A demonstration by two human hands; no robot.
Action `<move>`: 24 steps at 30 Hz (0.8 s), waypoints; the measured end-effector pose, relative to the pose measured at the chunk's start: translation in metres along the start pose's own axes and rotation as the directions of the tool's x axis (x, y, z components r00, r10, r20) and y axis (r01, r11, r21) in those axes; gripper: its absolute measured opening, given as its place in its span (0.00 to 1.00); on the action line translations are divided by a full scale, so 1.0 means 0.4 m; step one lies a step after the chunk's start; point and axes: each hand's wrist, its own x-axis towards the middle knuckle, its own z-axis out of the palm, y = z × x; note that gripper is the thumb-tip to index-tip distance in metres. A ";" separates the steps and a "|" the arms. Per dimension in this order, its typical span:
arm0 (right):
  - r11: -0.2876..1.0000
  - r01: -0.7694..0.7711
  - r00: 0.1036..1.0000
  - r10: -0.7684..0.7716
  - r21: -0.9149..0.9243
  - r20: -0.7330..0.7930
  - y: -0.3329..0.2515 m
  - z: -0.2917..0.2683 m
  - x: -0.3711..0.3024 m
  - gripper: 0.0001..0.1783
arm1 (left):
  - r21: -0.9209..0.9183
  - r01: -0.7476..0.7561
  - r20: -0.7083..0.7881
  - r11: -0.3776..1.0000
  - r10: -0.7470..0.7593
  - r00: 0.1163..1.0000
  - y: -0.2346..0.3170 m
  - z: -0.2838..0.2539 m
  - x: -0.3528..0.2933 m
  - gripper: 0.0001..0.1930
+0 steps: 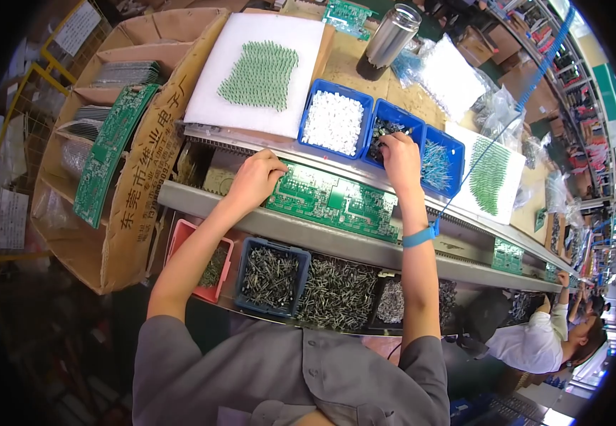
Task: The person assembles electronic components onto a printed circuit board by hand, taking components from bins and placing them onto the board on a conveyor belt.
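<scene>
A green circuit board (333, 202) lies lengthwise in the metal conveyor rail in front of me. My left hand (257, 179) is over the board's left end, fingertips pinched together at its far left corner; whatever they hold is too small to make out. Further right, my right hand (401, 160) reaches past the board with its fingers bent down into a blue bin (413, 121) of small black parts. Those fingertips are closed among the parts, and what is between them is hidden. A blue wrist strap (419, 237) with a coiled cord circles my right wrist.
Beside that bin stand blue bins of white connectors (333, 122) and blue-leaded components (436, 165). White foam sheets (205, 96) hold rows of green parts. Near me are a red bin (180, 233) and bins of metal-leaded parts (269, 277). A cardboard box (155, 135) holds boards; a steel flask (390, 41) stands behind.
</scene>
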 end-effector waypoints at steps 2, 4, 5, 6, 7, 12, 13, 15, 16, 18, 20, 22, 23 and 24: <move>0.997 0.028 0.998 -0.024 0.070 -0.060 -0.002 -0.006 0.000 0.08 | -0.012 0.025 0.009 1.000 -0.025 1.000 0.001 -0.001 0.000 0.06; 0.994 0.005 0.997 0.003 0.105 -0.074 0.004 -0.006 -0.001 0.08 | -0.013 0.032 0.010 0.999 -0.032 0.999 0.003 0.001 0.000 0.06; 0.990 -0.017 0.996 0.030 0.140 -0.089 0.007 -0.007 -0.002 0.07 | -0.013 0.032 0.011 0.999 -0.032 0.999 0.005 0.001 -0.001 0.06; 0.990 -0.019 0.996 0.031 0.139 -0.089 0.008 -0.008 -0.003 0.07 | 0.010 0.006 0.012 1.000 -0.006 1.000 0.009 -0.001 -0.004 0.05; 0.992 -0.027 0.993 0.041 0.126 -0.108 0.010 -0.010 -0.004 0.07 | 0.034 -0.021 0.014 0.999 0.020 1.000 0.011 -0.001 -0.006 0.05; 0.994 -0.104 0.989 0.106 0.022 -0.102 -0.021 -0.052 -0.002 0.08 | 0.045 -0.047 -0.007 0.998 0.048 0.999 0.004 0.005 -0.017 0.06; 0.990 -0.113 0.986 0.122 0.079 -0.117 -0.020 -0.053 -0.002 0.08 | 0.037 -0.030 -0.002 0.999 0.030 1.000 0.007 0.004 -0.017 0.06; 0.974 -0.155 0.979 0.173 0.165 -0.104 -0.009 -0.052 -0.001 0.07 | 0.006 -0.007 0.010 1.000 0.007 1.000 0.010 0.001 -0.018 0.07; 0.974 -0.157 0.979 0.175 0.162 -0.107 -0.004 -0.052 -0.004 0.07 | -0.020 0.023 0.022 1.000 -0.022 1.000 0.012 -0.001 -0.018 0.09; 0.888 -0.250 0.949 0.304 0.387 -0.083 -0.006 -0.056 -0.008 0.07 | -0.040 0.033 0.037 0.999 -0.031 0.999 0.014 -0.005 -0.016 0.10; 0.833 -0.305 0.934 0.357 0.461 -0.029 -0.018 -0.073 -0.015 0.07 | -0.058 0.047 0.051 0.997 -0.044 0.998 0.019 -0.008 -0.015 0.12; 0.769 -0.357 0.915 0.403 0.530 0.032 -0.038 -0.089 -0.026 0.08 | 0.004 -0.035 -0.044 0.999 0.035 0.998 0.029 -0.011 -0.014 0.12; 0.673 -0.344 0.917 0.390 0.654 0.082 -0.047 -0.094 -0.035 0.08 | 0.003 -0.034 -0.045 0.999 0.034 0.998 0.039 -0.010 -0.012 0.12; 0.559 -0.331 0.920 0.370 0.760 0.129 -0.055 -0.099 -0.046 0.09 | -0.101 -0.045 -0.058 0.994 0.039 0.998 0.055 -0.004 -0.009 0.12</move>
